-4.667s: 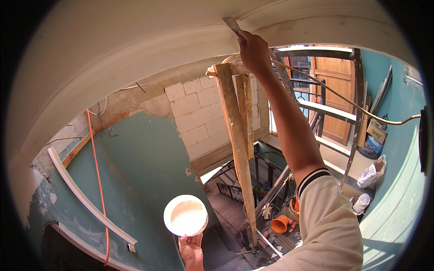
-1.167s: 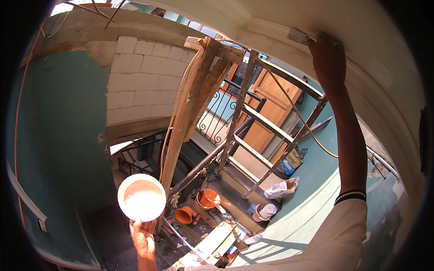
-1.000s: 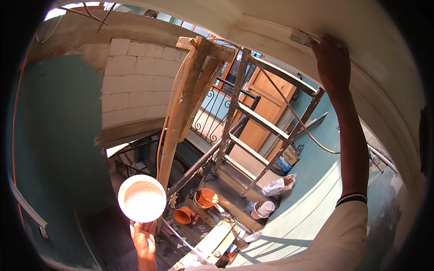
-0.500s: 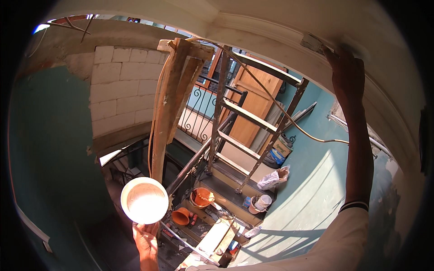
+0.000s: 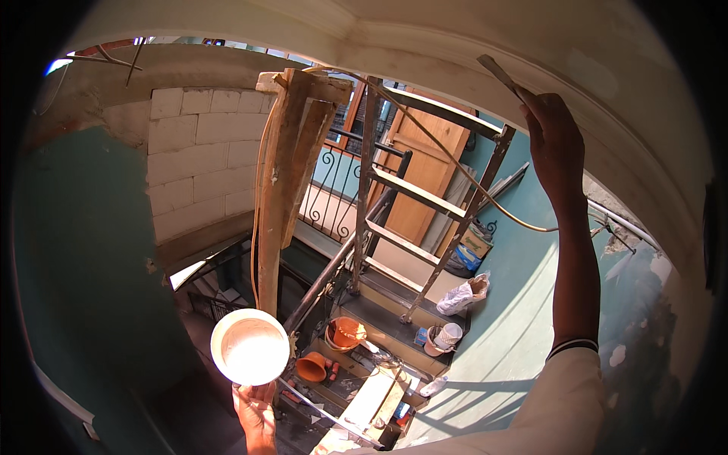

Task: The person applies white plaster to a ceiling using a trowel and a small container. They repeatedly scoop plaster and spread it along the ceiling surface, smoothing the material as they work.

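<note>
My left hand point(image 5: 255, 409), low and left of centre, grips a round white tub point(image 5: 250, 347) from beneath. Its open top faces up, and bright sun washes out whatever lies inside. High on the right, my right hand point(image 5: 554, 133) is closed round the handle of a putty knife point(image 5: 497, 72). The thin blade points up and left, close beneath the moulded white cornice point(image 5: 447, 47); whether it touches the surface I cannot tell. My right arm is stretched upward in a pale sleeve with a dark cuff band.
A metal ladder point(image 5: 419, 194) stands on the stairs below, beside tied wooden posts point(image 5: 282, 182) and a dark handrail point(image 5: 322, 274). Orange buckets point(image 5: 346, 334), a plank point(image 5: 373, 402) and a white sack point(image 5: 462, 296) lie on the steps. A yellow cable point(image 5: 455, 161) crosses the ladder.
My right hand has come down and left, away from the ceiling, with the putty knife now showing more fully. The tub in my left hand sits slightly lower and further right.
</note>
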### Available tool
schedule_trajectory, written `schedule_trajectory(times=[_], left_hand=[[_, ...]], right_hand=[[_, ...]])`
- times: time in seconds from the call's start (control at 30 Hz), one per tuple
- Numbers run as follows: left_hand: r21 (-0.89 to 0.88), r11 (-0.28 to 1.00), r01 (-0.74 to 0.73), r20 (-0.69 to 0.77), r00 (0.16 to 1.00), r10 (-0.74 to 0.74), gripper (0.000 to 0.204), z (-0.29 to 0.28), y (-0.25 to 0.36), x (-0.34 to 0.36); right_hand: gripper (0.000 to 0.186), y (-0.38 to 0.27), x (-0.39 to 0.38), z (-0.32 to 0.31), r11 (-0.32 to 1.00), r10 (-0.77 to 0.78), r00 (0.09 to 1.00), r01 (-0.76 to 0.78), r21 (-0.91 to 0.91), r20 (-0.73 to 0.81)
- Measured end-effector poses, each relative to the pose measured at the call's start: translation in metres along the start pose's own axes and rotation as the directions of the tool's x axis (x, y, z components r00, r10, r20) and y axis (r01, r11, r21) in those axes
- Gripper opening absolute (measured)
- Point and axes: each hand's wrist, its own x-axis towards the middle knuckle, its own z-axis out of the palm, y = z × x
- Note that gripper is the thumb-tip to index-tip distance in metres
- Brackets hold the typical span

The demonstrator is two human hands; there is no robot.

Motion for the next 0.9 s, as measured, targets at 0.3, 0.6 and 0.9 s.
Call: schedule_trajectory(times=[0.3, 0.6, 0.9], left_hand=[[0.006, 0.998, -0.060, -0.039, 0.997, 0.060, 0.056, -0.024, 0.013, -0.015], [0.033, 0.978, -0.207, -0.212, 0.955, 0.209, 0.070, -0.032, 0.050, -0.026], [0.002, 0.975, -0.220, -0.193, 0.957, 0.216, 0.055, -0.050, 0.057, -0.026]], right_hand=[[0.032, -0.123, 0.072, 0.180, 0.713, 0.375, 0.927, -0.276, 0.644, -0.018], [0.035, -0.153, 0.119, 0.257, 0.620, 0.470, 0.883, -0.346, 0.704, 0.020], [0.032, -0.153, 0.123, 0.275, 0.652, 0.522, 0.849, -0.329, 0.684, -0.089]])
